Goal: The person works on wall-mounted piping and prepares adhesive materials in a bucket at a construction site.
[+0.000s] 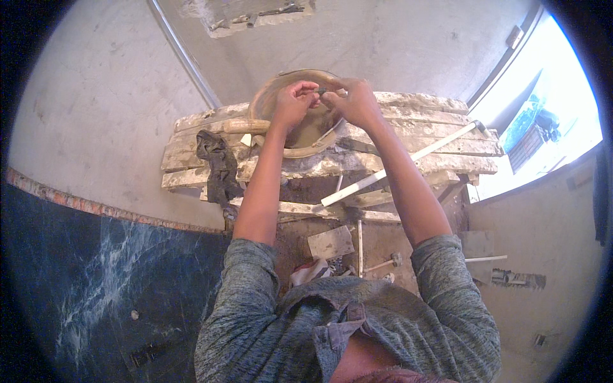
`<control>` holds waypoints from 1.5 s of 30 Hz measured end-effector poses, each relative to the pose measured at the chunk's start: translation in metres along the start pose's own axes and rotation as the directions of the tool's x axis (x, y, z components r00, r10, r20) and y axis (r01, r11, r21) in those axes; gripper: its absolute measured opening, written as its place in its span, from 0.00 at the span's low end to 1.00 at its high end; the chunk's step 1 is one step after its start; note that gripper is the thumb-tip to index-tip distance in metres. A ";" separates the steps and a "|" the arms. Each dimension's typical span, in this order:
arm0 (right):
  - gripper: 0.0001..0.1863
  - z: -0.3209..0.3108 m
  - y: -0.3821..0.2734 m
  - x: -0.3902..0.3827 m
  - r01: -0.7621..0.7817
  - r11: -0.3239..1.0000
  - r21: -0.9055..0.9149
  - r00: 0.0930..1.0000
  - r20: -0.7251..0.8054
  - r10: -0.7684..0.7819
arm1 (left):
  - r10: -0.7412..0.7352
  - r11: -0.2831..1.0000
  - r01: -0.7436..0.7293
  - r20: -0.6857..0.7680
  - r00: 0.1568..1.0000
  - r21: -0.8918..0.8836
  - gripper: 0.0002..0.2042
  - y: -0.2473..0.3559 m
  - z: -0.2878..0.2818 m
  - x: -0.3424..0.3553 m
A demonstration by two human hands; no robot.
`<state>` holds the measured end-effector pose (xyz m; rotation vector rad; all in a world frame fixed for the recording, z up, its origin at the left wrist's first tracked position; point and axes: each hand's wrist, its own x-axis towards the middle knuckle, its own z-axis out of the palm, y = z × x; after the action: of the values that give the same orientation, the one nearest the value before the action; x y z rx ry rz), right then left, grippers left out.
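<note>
Basin (300, 153) on the plank desk (434, 115)

Your left hand (295, 102) and right hand (357, 102) meet above the basin, toward 1 o'clock from its middle. Between them, your fingers pinch a small dark piece (321, 91), too small to identify. Around the basin, a wooden handle (249, 126) lies at 9 o'clock, a dark cloth (220, 163) drapes at 8, and a white pipe (418, 154) slants at 4, passing beneath your right forearm.
</note>
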<state>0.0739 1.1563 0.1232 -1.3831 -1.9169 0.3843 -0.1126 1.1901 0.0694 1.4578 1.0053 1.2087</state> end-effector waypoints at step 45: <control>0.12 -0.009 -0.034 -0.037 0.243 0.943 0.225 0.968 0.006 -0.251 | -0.081 0.905 0.118 0.107 0.991 -0.410 0.09 0.032 -0.004 -0.052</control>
<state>0.0629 1.1079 0.1360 -0.9830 -1.9789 0.4863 -0.1245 1.1337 0.0903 1.0991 0.6985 1.1866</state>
